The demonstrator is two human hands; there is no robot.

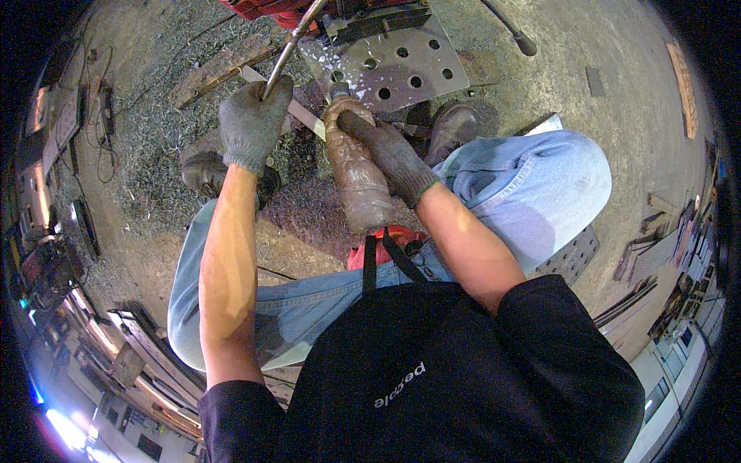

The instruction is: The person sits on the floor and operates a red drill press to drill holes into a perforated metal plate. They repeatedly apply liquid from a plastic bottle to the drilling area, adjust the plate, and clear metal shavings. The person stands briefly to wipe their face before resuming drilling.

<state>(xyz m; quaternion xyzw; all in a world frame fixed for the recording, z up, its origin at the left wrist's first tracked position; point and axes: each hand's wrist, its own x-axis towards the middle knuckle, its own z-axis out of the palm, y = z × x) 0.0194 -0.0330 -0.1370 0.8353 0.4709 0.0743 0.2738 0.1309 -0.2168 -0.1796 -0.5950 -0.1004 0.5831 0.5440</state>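
My left hand (251, 123), in a grey work glove, grips a shiny metal lever handle (292, 45) that runs up to a red machine (270, 8) at the top edge. My right hand (390, 154), also gloved, holds a grimy brown plastic bottle (356, 181) tipped neck-first toward a grey steel plate (401, 65) drilled with several round holes. Wet whitish fluid spots the plate near the bottle's neck. I sit low in light blue jeans, with dark boots (451, 127) planted on either side of the work.
Metal shavings (154, 131) cover the dirt floor to the left. A worn wooden plank (220, 68) lies beside the machine. Another perforated plate (575, 255) rests by my right leg. Metal bars and racks line the left and right rims. A dark rod (513, 31) sticks out top right.
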